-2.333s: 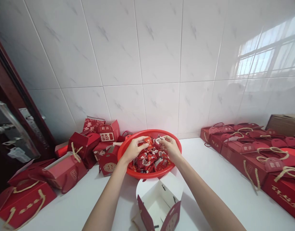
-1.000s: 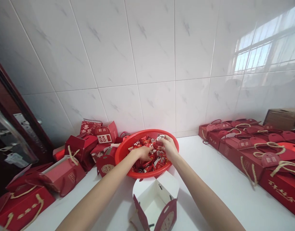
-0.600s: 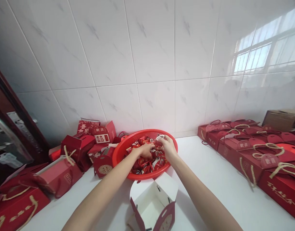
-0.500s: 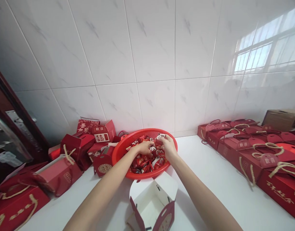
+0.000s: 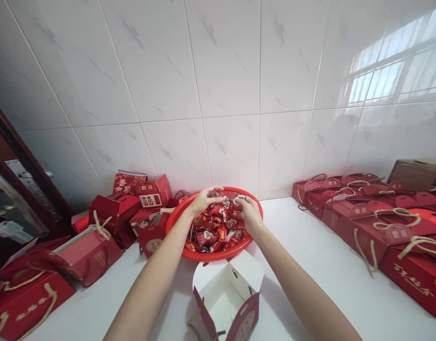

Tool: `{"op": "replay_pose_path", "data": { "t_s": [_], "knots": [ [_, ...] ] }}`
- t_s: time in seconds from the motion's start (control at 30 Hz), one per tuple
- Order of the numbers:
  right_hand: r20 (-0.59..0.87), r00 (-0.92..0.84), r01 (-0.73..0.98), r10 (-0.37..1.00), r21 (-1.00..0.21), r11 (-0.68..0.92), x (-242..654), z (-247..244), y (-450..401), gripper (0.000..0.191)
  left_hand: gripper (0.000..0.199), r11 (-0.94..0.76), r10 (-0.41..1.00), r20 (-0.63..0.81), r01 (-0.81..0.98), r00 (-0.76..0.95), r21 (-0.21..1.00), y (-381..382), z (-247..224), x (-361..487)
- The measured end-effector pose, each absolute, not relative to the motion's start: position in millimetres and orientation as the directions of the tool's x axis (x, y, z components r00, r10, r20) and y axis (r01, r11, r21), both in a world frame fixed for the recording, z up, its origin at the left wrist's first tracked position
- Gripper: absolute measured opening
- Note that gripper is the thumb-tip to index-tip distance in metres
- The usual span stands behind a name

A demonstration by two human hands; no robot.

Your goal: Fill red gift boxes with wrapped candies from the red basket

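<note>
A red plastic basket [image 5: 175, 222] holds a heap of small wrapped candies [image 5: 212, 232], mostly red, some with white heart-shaped labels. My left hand [image 5: 202, 202] is raised over the basket's left part, its fingers stretched out and apart. Close to those fingertips is a candy with a white label [image 5: 226, 202]; whether they touch it I cannot tell. Over the basket's right side, my right hand [image 5: 251, 215] pinches another white-labelled candy [image 5: 239, 199] between thumb and fingers. Between my forearms stands an open box [image 5: 226, 303], white inside and dark red outside, with its flaps up.
Several red gift boxes [image 5: 113, 218] with rope handles crowd the left side of the white table [image 5: 292, 265]. Rows of closed red boxes [image 5: 367, 227] line the right. A brown cardboard box [image 5: 414, 174] sits behind them, and a tiled wall [image 5: 232, 151] bounds the back.
My left hand has risen out of the candy heap, and its fingers have spread. The right hand stays near the same place with its candy.
</note>
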State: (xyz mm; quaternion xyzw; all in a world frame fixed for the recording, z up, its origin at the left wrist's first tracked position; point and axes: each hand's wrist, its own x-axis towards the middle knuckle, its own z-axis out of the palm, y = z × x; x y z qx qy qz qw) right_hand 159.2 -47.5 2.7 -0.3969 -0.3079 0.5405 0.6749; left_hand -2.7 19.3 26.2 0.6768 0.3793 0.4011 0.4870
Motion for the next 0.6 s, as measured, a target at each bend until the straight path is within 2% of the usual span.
{"op": "replay_pose_path", "data": {
  "t_s": [0.17, 0.37, 0.47, 0.6],
  "knots": [
    [-0.013, 0.220, -0.484, 0.975, -0.869, 0.098, 160.0, 2.6, -48.3, 0.016, 0.049, -0.177, 0.877, 0.120, 0.081, 0.465, 0.981, 19.7, 26.9, -2.8],
    [0.005, 0.160, -0.478, 0.987, -0.874, 0.082, 160.1, 3.9, -51.2, 0.019, 0.046, -0.189, 0.875, 0.140, 0.060, 0.463, 0.980, 17.8, 26.9, -0.5],
    [0.002, 0.193, -0.467, 0.981, -0.879, 0.094, 159.4, 3.7, -50.7, 0.018, 0.035, -0.222, 0.888, 0.146, 0.129, 0.436, 0.966, 17.1, 26.3, 0.6],
    [0.002, 0.227, -0.458, 0.974, -0.882, 0.108, 158.9, 2.2, -48.4, 0.016, 0.011, -0.226, 0.899, 0.067, 0.326, 0.434, 0.918, 22.1, 22.5, 0.3]
  ]
}}
